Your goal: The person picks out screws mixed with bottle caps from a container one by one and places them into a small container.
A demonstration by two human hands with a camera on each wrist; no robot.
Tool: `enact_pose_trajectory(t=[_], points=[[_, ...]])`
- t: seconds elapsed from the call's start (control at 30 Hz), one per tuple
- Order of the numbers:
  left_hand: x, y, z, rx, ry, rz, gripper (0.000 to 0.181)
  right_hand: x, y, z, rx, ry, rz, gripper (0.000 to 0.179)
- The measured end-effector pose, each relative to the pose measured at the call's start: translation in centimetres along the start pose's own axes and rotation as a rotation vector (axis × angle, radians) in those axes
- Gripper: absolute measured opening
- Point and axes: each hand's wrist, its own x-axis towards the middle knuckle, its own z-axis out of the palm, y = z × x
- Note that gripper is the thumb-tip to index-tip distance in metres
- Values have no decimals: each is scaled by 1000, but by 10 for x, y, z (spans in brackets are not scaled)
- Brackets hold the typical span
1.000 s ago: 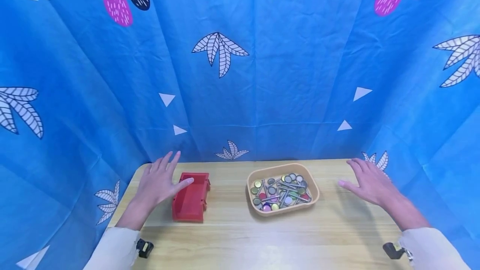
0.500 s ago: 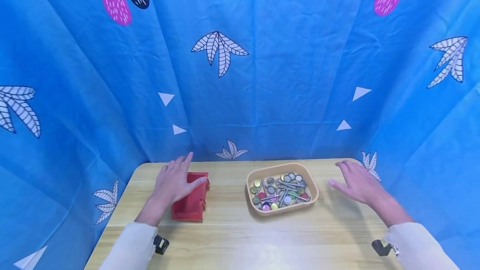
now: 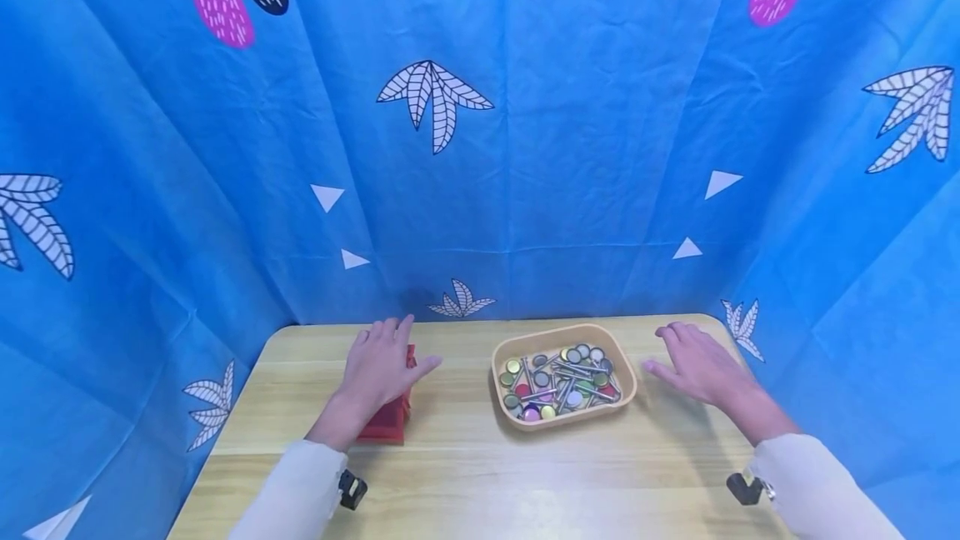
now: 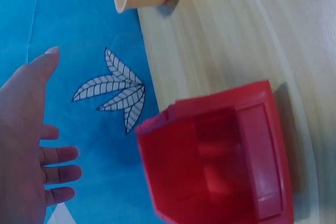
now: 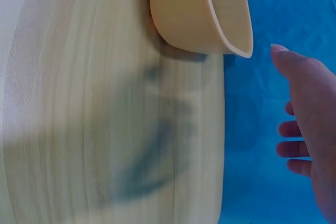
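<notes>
My left hand [image 3: 378, 365] hovers over the red plastic bin [image 3: 386, 427], fingers spread, and hides most of it. In the left wrist view the bin [image 4: 210, 161] shows its open inside, with a gap between it and my hand [image 4: 23, 145]. My right hand [image 3: 697, 365] is held above the table, right of a tan tray [image 3: 629, 386], with fingers extended and nothing in it. Inside the tray lie several silver nail-like pins [image 3: 540, 395] mixed with round caps [image 3: 513, 366] in gold, silver, green, red and purple.
The light wooden table [image 3: 480, 482] has rounded far corners. A blue patterned curtain [image 3: 585, 148] encloses it behind and on both sides. Dark wrist cameras [image 3: 351, 490] sit at the cuffs of the white sleeves [image 3: 288, 494]. My right hand casts a shadow [image 5: 157, 150] on the wood.
My left hand has moved right, from the bin's left side to over it, covering more of it. My right hand has shifted left toward the tray. Bin and tray stay put.
</notes>
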Motion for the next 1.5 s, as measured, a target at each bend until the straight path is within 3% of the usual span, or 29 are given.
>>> enact_pose_trajectory(t=[0.2, 0.53, 1.07, 1.5], points=[[-1, 11, 9, 34, 6, 11, 101, 5, -2, 7, 11, -51, 22, 66], [-1, 35, 24, 88, -4, 44, 77, 10, -5, 24, 48, -83, 30, 64], [-1, 65, 46, -23, -42, 73, 71, 14, -13, 43, 89, -113, 30, 60], [-2, 87, 69, -28, -91, 78, 70, 17, -18, 52, 92, -119, 5, 43]])
